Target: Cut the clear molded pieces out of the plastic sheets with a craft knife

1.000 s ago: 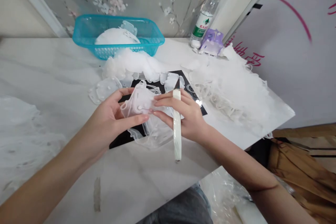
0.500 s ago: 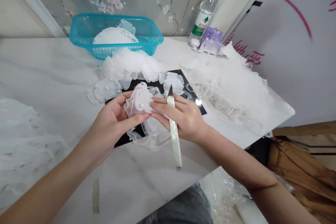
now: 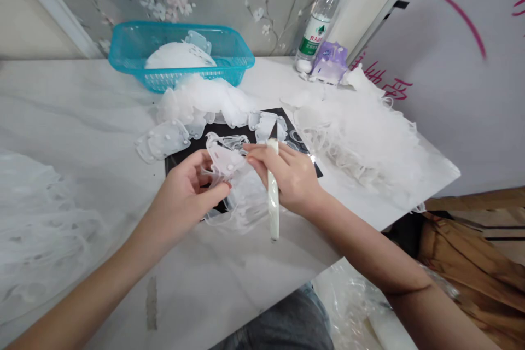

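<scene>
left hand [image 3: 183,188] half closed, pinching one clear plastic piece [image 3: 222,159] with white dots, held up off the black mat [image 3: 241,130] so its thin loops hang free. right hand [image 3: 289,179] closed around one white-handled knife [image 3: 273,197], blade up and pointing away from the plastic piece (fingertips stay free beside it). about three more flat pieces [image 3: 163,140] lie loose at the mat's far edge. three heaps of white loops sit on the counter [image 3: 90,99]: left heap [image 3: 41,229], right heap [image 3: 361,136], middle heap [image 3: 205,99]. farther back, one blue basket [image 3: 135,30] holds one white stack [image 3: 178,56], beside one water bottle [image 3: 320,22] and one purple box [image 3: 330,63].
</scene>
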Motion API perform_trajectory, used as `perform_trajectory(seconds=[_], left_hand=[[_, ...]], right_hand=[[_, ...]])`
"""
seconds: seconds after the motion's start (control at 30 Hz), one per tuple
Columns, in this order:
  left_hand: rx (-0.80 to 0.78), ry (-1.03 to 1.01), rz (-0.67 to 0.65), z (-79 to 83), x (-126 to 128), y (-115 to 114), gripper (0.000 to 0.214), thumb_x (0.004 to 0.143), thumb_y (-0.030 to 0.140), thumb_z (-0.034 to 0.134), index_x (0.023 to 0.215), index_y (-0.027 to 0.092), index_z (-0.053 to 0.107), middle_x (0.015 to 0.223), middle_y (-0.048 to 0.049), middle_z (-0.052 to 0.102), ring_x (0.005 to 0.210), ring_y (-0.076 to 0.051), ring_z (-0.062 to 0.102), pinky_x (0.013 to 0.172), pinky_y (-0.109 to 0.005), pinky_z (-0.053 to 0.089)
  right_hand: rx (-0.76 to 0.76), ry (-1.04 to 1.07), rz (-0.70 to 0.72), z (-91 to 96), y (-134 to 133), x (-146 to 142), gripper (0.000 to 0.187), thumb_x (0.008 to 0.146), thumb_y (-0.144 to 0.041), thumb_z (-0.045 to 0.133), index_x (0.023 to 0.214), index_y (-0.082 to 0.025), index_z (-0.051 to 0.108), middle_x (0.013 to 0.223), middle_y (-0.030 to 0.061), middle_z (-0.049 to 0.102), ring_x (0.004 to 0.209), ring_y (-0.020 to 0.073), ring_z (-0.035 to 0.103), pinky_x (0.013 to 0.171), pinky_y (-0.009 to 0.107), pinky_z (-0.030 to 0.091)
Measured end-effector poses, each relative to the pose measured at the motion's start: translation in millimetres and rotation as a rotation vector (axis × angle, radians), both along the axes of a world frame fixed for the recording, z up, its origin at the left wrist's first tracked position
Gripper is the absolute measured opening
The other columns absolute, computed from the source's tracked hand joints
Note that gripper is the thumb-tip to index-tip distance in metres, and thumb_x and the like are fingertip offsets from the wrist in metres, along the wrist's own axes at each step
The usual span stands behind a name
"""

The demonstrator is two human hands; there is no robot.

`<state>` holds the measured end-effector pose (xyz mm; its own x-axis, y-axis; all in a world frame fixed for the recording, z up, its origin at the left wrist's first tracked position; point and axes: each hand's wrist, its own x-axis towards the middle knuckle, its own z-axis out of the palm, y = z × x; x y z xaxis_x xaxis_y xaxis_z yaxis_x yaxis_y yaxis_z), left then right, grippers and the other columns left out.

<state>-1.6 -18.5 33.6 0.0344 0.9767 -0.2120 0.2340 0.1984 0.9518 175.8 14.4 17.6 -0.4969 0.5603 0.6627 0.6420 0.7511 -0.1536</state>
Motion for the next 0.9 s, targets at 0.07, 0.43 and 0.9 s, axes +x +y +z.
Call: perform_trajectory(seconds=[0.07, 0.43, 0.9], left_hand=[[0.036, 0.115, -0.056, -7.8, -3.9, 2.4, 0.016, 0.068, 0.022, 0.06, 0.084, 0.018, 0.061, 0.078, 0.0024, 0.062, 0.067, -0.011, 0.055, 0.054, -0.018, 0.04], [0.385, -0.015, 0.746, -40.5, -35.5, 28.7, 0.016, 0.053, 0.004, 0.047, 0.049, 0.017, 0.039, 0.042, 0.0083, 0.032, 0.042, -0.006, 0.03, 0.04, -0.02, 0.02], [0.371, 0.24, 0.659, -45.3, -45.0, 30.8, 0.036, 0.061, 0.008, 0.06, 0.093, 0.018, 0.046, 0.093, 0.0011, 0.045, 0.082, -0.009, 0.044, 0.073, -0.022, 0.036]], right_hand=[[-0.044, 0.032, -0.051, 1.8, 4.6, 3.2, 0.02, 0.093, -0.023, 0.04, 0.087, -0.018, 0.058, 0.087, 0.0063, 0.07, 0.076, 0.015, 0.064, 0.064, 0.025, 0.049], [-0.239, 0.643, -0.407, 13.6, 40.7, 43.1, 0.021, 0.089, -0.032, 0.044, 0.073, -0.02, 0.048, 0.061, -0.0039, 0.049, 0.05, 0.009, 0.048, 0.05, 0.023, 0.042], [-0.346, -0.081, -0.164, -10.4, 52.4, 43.5, 0.012, 0.081, -0.028, 0.057, 0.083, -0.019, 0.064, 0.07, 0.0055, 0.061, 0.079, 0.022, 0.054, 0.062, 0.031, 0.042]])
